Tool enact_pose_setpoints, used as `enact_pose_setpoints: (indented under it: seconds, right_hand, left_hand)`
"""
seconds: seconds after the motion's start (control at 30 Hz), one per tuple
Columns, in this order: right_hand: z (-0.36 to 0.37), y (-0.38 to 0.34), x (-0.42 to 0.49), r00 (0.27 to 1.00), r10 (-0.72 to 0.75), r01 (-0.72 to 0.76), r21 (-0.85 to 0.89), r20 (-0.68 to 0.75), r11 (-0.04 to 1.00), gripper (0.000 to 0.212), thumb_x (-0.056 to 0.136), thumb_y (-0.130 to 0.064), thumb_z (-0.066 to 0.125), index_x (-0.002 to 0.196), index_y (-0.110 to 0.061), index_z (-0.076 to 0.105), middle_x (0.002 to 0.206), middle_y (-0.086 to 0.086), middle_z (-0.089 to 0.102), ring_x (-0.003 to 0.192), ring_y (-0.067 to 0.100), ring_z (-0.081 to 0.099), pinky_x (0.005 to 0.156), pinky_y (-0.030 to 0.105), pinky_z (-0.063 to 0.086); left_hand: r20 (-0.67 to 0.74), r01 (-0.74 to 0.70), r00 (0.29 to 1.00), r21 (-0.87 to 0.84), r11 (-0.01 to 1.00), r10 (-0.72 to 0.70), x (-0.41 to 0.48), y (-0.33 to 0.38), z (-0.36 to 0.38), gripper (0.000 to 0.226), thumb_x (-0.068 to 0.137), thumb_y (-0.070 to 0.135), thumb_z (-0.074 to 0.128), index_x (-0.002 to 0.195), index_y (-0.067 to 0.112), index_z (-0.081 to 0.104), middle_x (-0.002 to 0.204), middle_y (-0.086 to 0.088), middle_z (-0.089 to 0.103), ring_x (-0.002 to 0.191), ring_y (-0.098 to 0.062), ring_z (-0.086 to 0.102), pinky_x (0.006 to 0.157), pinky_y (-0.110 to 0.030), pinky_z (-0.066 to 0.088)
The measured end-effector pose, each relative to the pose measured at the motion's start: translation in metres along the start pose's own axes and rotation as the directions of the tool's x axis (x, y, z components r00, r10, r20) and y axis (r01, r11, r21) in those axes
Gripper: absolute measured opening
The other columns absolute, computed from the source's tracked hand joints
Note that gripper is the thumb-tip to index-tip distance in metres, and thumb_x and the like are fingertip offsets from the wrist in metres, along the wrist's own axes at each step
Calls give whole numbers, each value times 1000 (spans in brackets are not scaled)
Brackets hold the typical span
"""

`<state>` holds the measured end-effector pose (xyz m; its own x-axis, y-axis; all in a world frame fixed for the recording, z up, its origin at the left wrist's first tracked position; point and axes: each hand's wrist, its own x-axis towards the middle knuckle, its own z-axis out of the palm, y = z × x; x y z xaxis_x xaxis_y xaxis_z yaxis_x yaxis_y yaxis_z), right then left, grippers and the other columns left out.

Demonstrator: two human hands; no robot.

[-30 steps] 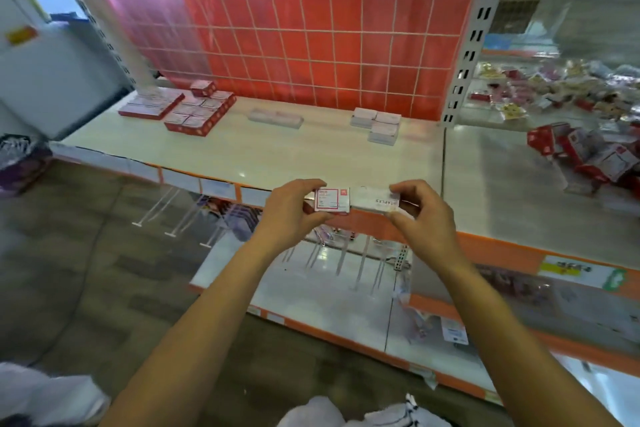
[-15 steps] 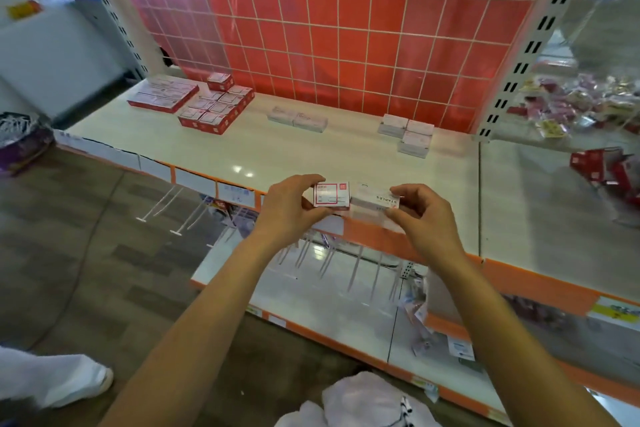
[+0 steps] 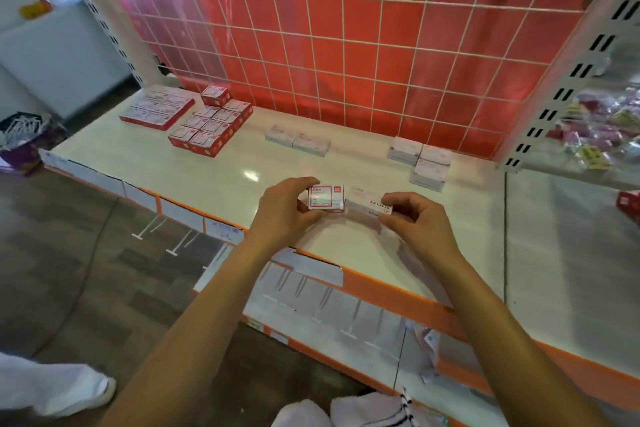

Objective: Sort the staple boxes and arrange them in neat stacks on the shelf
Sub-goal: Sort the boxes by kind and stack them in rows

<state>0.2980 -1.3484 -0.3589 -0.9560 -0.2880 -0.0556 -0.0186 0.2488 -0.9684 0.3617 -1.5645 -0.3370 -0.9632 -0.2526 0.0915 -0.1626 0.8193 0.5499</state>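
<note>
Staple boxes (image 3: 326, 198) gripped by left hand (image 3: 287, 211), right hand (image 3: 420, 220), over shelf (image 3: 207, 177).

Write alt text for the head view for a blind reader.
Over a white shelf, the left hand grips a red-and-white staple box and the right hand a pale box, held side by side. Groups of red boxes and pale boxes sit further back.
</note>
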Motion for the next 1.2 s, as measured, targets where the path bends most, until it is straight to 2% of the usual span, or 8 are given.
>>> enact_pose_setpoints:
  seconds: [0.23, 0.47, 0.67, 0.83, 0.93, 1.03, 1.13, 1.2]
  right_hand:
    - [8, -1, 14, 999, 34, -33, -81, 14, 996, 31, 73, 2, 74, 94, -20, 67, 92, -10, 67, 81, -5, 63, 69, 6, 47]
    - [31, -8, 25, 1000, 7, -5, -140, 14, 990, 33, 73, 5, 73, 94, -18, 64, 95, -6, 65, 87, 2, 62, 68, 5, 48]
    - [68, -17, 38, 1000, -8, 3, -198, -25, 980, 34, 75, 3, 73, 99, -18, 59, 103, -2, 61, 97, 10, 58, 67, 0, 45]
    - [102, -24, 48, 998, 8, -24, -250, -63, 968, 37, 75, -2, 75, 100, -23, 57, 108, -1, 58, 99, 12, 57, 75, 10, 47]
    - [122, -29, 50, 995, -45, 8, -373, -92, 928, 34, 75, -8, 75, 100, -24, 58, 105, -3, 54, 93, 9, 54, 73, 12, 46]
    - [139, -34, 51, 988, -92, 28, -451, -121, 892, 34, 75, -10, 73, 104, -21, 59, 102, -4, 54, 89, 9, 53, 71, 15, 47]
    - [153, -38, 51, 986, -83, 0, -509, -141, 861, 37, 74, -15, 75, 107, -18, 58, 101, -4, 53, 92, 13, 53, 74, 25, 50]
    - [163, -38, 52, 986, -56, -43, -571, -156, 820, 43, 72, -27, 77, 109, -19, 56, 100, -3, 54, 90, 15, 53, 71, 28, 49]
  left_hand:
    - [26, 21, 999, 18, 1000, -22, 11, -9, 2, 57, 77, 24, 78, 129, 18, 57, 129, -3, 61, 72, -9, 57, 79, -23, 48]
    - [62, -3, 998, 9, 1000, 2, 25, -32, -9, 56, 75, 31, 79, 127, 21, 59, 125, 0, 63, 76, -10, 61, 76, -22, 49]
    - [90, -54, 995, 46, 997, 50, 46, -64, -28, 58, 75, 35, 79, 127, 21, 59, 125, 0, 63, 94, -16, 64, 86, -28, 49]
    - [129, -107, 986, 32, 994, 102, 70, -93, -44, 59, 75, 35, 79, 128, 20, 59, 126, 0, 63, 91, -14, 63, 83, -23, 47]
    - [167, -155, 975, 27, 988, 148, 82, -108, -53, 60, 75, 34, 79, 129, 20, 58, 127, -1, 62, 95, -14, 62, 85, -24, 48]
    - [193, -179, 965, -14, 984, 178, 96, -121, -61, 61, 75, 34, 79, 130, 20, 56, 126, 0, 61, 89, -11, 63, 81, -22, 49]
    - [227, -207, 952, -25, 978, 207, 109, -133, -68, 62, 75, 37, 79, 130, 21, 56, 126, -1, 61, 93, -14, 62, 83, -25, 49]
    - [240, -231, 943, -32, 972, 232, 116, -141, -72, 62, 75, 38, 78, 130, 21, 56, 126, 0, 61, 96, -13, 59, 82, -23, 45]
